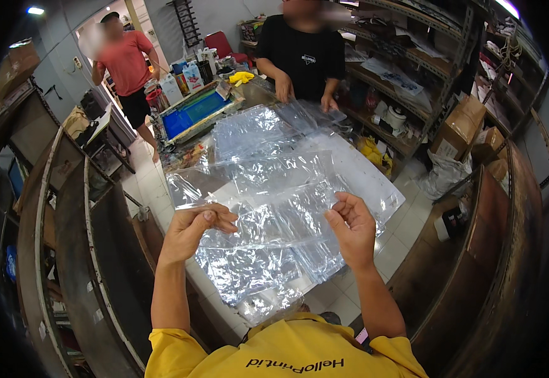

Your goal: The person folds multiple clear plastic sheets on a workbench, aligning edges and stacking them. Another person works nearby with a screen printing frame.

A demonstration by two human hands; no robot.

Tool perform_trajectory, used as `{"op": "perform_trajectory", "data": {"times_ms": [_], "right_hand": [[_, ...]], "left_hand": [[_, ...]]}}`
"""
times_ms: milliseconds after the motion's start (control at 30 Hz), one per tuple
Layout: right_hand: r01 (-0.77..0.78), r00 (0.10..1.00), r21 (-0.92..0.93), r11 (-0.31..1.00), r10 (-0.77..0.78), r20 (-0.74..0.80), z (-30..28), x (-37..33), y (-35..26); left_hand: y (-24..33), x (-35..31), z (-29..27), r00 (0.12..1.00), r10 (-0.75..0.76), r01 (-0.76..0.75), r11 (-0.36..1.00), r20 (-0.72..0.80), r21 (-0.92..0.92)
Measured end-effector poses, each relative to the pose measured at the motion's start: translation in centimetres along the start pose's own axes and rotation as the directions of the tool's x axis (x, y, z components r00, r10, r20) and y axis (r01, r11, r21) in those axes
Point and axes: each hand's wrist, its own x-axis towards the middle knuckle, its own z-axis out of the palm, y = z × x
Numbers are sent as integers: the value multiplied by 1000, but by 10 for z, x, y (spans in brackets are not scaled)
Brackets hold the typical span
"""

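Note:
A clear plastic sheet (281, 211) spans between my two hands above the table, wrinkled and full of glare. My left hand (189, 232) is closed at its left side, thumb pressed toward the curled fingers. On the other side my right hand (355, 232) pinches the sheet's right edge between thumb and fingers; glare partly hides the exact grip. Beneath and nearer to me, more clear plastic sheets (243, 274) lie spread over the white table (378, 195). Further clear sheets (249, 129) lie in a stack at the far side.
Across the table a person in black (303, 57) handles clear plastic. Another person in a red shirt (126, 60) stands back left. A blue screen-printing frame (196, 116) lies at the far left. Racks (73, 252) flank me left; shelves (413, 75) and cardboard boxes (460, 126) stand right.

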Motion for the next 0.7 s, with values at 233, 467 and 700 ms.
{"op": "perform_trajectory", "data": {"times_ms": [233,467,700], "right_hand": [[400,913,-434,807,-391,115,6,20,-20],[-35,907,160,986,-36,421,-3,29,-32],[-459,756,711,533,-186,628,16,26,-34]], "left_hand": [[11,5,12,980,56,-37,994,-193,100],[29,2,10,963,169,-101,948,-209,302],[34,9,16,972,177,-125,948,-157,293]]}}
